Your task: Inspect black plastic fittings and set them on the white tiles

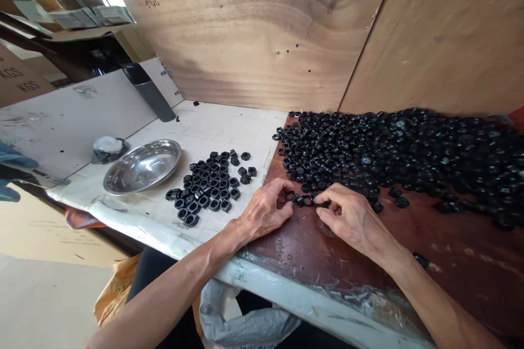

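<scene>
My left hand rests on the brown board, its thumb and fingers closed around a black plastic nut. Facing it, my right hand pinches another black part, mostly hidden by the fingers. Between the two hands, a few more black ring-shaped nuts lie in a short row on the board. Just beyond my fingers spreads a large heap of black nuts. To the left of my left hand, a smaller group of the same nuts sits on the white surface, many with their openings facing up.
A shiny metal bowl stands on the white surface at left, near a small wrapped bundle. A dark grey bottle leans by the low side panel. A tall plywood wall closes off the back. One loose black part lies near my right forearm.
</scene>
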The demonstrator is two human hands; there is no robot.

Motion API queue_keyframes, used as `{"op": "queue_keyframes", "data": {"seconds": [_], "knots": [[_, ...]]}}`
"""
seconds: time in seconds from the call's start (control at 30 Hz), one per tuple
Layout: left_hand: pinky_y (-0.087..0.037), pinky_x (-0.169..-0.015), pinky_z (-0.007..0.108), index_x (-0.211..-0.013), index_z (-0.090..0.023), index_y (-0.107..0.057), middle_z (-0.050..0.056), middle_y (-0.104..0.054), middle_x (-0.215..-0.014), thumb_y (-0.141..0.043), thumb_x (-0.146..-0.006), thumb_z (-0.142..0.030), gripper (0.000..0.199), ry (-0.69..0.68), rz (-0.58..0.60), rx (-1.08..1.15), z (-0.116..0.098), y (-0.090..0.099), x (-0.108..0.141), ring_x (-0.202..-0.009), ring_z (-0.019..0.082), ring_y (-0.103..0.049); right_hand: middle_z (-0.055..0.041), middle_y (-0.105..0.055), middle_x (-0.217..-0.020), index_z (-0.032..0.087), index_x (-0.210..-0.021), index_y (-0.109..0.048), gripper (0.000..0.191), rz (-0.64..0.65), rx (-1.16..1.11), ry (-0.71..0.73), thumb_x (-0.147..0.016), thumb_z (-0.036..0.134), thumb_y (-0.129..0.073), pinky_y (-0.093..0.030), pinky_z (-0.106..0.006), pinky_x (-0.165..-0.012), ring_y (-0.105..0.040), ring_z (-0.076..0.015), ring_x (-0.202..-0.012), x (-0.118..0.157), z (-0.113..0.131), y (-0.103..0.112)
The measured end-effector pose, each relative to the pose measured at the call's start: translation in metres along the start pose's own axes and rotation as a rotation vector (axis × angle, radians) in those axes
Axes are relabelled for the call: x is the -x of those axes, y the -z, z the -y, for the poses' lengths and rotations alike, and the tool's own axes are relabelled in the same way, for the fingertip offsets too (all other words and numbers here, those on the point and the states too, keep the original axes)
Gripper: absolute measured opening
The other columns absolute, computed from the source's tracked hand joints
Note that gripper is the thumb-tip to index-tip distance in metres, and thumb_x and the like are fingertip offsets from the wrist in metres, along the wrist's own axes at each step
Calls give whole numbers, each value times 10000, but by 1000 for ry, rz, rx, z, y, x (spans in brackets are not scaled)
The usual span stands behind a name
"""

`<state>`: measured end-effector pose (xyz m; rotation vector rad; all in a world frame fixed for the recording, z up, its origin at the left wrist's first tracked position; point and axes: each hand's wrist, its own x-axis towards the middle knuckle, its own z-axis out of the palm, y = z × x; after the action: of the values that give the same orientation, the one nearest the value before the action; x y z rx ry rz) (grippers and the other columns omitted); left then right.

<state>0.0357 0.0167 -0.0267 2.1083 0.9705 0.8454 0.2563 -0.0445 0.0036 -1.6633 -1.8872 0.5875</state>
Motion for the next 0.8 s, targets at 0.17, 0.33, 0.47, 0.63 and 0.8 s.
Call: {"op": "queue_keyframes", "data": {"seconds": [0.17, 0.33, 0.47, 0.63, 0.8], "knots": [[-570, -823, 316, -1191, -208, -660, 80, -671, -1127, -617, -855, -165, 342, -23, 24, 273, -15, 8, -4, -974, 194, -674, -22, -689, -724, 194, -983, -652, 214, -4, -447, -233, -836, 349, -661, -514, -287, -591, -662, -194, -650, -2, 9, 5], [-539, -811, 298, -1071, -163, -698, 88, -703, -1076, -706, -860, -238, 225, 196, 113, 693, -28, 15, -7, -907, 174, -673, -61, -714, -1025, 198, -1023, -735, 277, -57, -626, -123, -824, 391, -723, -544, -298, -798, -679, -208, -922, -3, 16, 2], [-523, -842, 293, -1045, -151, -692, 63, -712, -1008, -793, -807, -252, 277, 292, 131, 904, -28, 13, -7, -858, 147, -668, -37, -730, -901, 207, -1002, -699, 248, -40, -715, -161, -831, 381, -740, -559, -305, -794, -701, -203, -861, -2, 14, -6], [-521, -923, 327, -1071, -155, -675, 72, -714, -1052, -816, -794, -260, 329, 298, 143, 982, -25, 7, -6, -934, 171, -687, -28, -727, -972, 228, -980, -715, 151, -117, -485, -17, -863, 323, -725, -546, -297, -811, -683, -186, -865, -1, 9, -13], [-540, -868, 303, -1036, -158, -683, 70, -683, -1055, -820, -789, -284, 309, 242, 111, 913, -26, 5, -5, -929, 174, -675, -21, -724, -942, 231, -1031, -676, 185, -177, -338, 33, -880, 327, -723, -553, -277, -763, -682, -172, -804, 1, 11, -15]]}}
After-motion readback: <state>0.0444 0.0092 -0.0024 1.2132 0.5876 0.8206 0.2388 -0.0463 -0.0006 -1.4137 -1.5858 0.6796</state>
